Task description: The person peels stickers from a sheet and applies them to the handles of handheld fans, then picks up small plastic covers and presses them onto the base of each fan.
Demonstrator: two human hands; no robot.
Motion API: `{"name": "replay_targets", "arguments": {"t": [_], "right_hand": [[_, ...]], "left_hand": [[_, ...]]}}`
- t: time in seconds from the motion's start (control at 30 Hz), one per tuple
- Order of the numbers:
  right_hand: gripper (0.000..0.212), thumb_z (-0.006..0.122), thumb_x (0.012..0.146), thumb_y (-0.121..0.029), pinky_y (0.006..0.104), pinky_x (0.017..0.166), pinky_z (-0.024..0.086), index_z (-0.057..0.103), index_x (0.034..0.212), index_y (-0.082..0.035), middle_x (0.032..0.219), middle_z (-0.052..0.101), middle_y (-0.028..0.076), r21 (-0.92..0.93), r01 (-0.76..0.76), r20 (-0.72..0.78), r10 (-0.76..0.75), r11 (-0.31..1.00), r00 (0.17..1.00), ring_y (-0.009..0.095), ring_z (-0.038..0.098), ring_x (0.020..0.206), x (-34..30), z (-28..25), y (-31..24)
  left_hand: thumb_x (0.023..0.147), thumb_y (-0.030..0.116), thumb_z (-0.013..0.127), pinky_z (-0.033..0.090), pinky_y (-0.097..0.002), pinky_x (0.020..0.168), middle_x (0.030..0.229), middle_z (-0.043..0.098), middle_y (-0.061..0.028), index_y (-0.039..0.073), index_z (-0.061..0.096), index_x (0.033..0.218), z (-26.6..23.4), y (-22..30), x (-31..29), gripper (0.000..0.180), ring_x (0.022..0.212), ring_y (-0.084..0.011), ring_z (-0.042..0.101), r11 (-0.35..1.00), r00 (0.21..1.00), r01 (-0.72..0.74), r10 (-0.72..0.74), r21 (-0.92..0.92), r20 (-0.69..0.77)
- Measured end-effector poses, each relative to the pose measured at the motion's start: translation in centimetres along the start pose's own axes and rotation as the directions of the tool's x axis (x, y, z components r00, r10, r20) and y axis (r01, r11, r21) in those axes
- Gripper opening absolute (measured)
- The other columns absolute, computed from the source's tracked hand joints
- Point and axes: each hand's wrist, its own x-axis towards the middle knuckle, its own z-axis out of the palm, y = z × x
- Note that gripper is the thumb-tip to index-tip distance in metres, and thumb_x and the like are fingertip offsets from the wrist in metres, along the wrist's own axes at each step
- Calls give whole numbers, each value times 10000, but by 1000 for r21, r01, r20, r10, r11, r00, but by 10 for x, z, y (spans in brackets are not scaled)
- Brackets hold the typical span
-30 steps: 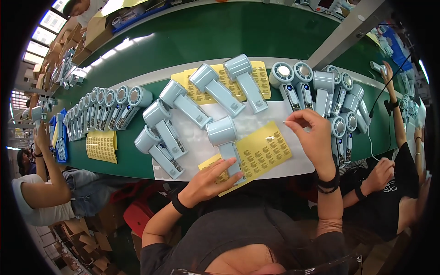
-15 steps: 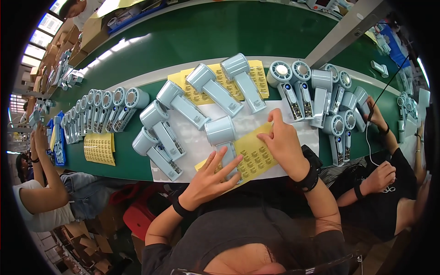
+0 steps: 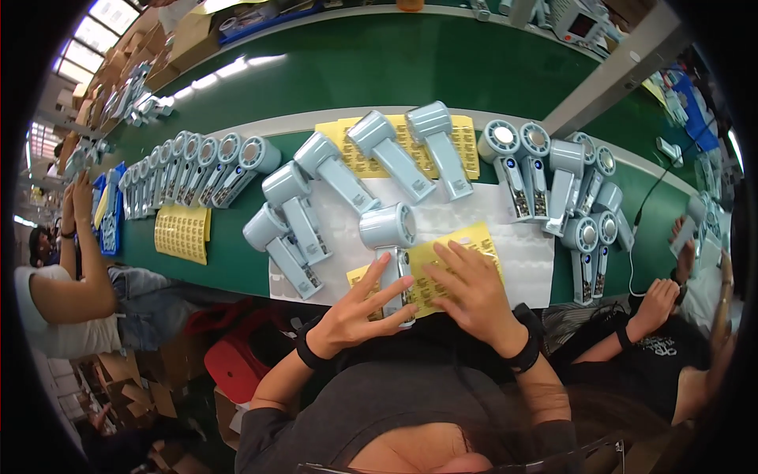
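A pale blue handheld fan (image 3: 386,226) lies in front of me, its round head away from me and its handle toward me. My left hand (image 3: 355,314) has its fingers spread, with some lying across the handle. To the right of the handle is a yellow sheet of printed labels (image 3: 478,237). My right hand (image 3: 479,300) lies over this sheet, fingers stretched out and apart, its fingertips near the handle. A smaller yellow piece (image 3: 357,276) shows left of the handle. Whether a label sticks to a right fingertip is too small to tell.
A white sheet (image 3: 517,272) covers the green table (image 3: 379,67) under the fan. Several similar fans (image 3: 324,154) form an arc beyond it, with more rows left and right. Yellow label sheets (image 3: 339,130) lie underneath some. Another person's hand (image 3: 654,306) is at the right, near a white cable (image 3: 631,268).
The label sheet has come off the fan's handle and now lies flatter at its right. My right hand has moved down onto it. The fan is turned, showing its side vents.
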Motion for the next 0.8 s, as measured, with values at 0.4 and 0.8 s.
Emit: {"name": "replay_targets", "arguments": {"t": [0.4, 0.8], "right_hand": [[540, 721, 827, -174, 475, 1093, 347, 595, 1347, -104, 1399, 510, 185, -425, -125, -4, 136, 896, 991, 364, 450, 1309, -45, -23, 16], [391, 745, 793, -63, 379, 702, 460, 620, 1159, -8, 961, 591, 123, 9, 334, 6, -334, 943, 943, 304, 559, 806, 57, 84, -118]], "left_hand": [[817, 196, 735, 405, -555, 1112, 1504, 445, -110, 182, 594, 1287, 2, -3, 14, 491, 1392, -446, 391, 978, 975, -40, -7, 206, 223], [904, 32, 646, 477, -372, 920, 1159, 589, -150, 21, 553, 1180, -6, 4, -104, 291, 1076, -276, 592, 718, 474, 691, -365, 82, -801]]}}
